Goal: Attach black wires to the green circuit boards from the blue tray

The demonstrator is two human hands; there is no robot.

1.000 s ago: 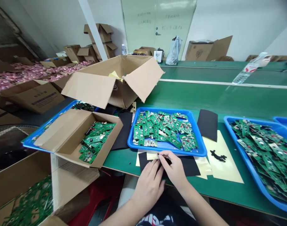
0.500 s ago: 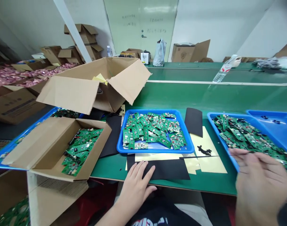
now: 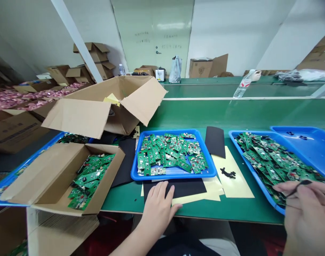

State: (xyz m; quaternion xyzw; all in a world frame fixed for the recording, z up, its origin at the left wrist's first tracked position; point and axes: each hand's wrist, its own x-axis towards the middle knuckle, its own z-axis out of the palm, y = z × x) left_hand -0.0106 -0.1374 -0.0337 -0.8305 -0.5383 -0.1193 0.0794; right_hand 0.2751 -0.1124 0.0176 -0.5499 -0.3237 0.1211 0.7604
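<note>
My left hand point(image 3: 158, 206) lies with fingers spread on a black foam sheet point(image 3: 182, 187) at the table's front edge. Pale yellow paper point(image 3: 214, 192) shows beside and under that sheet. My right hand point(image 3: 309, 209) is pinched on a thin black strip point(image 3: 293, 190), part of which is hidden by the fingers. It hovers over the near side of the right blue tray point(image 3: 254, 174), which is heaped with green circuit boards point(image 3: 274, 156). Just beyond my left hand, a blue tray point(image 3: 175, 176) holds more circuit boards point(image 3: 162, 151).
A small clump of black strips point(image 3: 227, 173) sits on yellow paper near another black sheet point(image 3: 215, 141). To the left stand a cardboard box point(image 3: 106, 181) of circuit boards and a larger open carton point(image 3: 141, 89). Another blue tray point(image 3: 309, 142) is at far right.
My right hand has moved right and slightly down. The strip, stretched out leftward across the yellow paper before, is now bunched at its fingers. My left hand stays on the black sheet.
</note>
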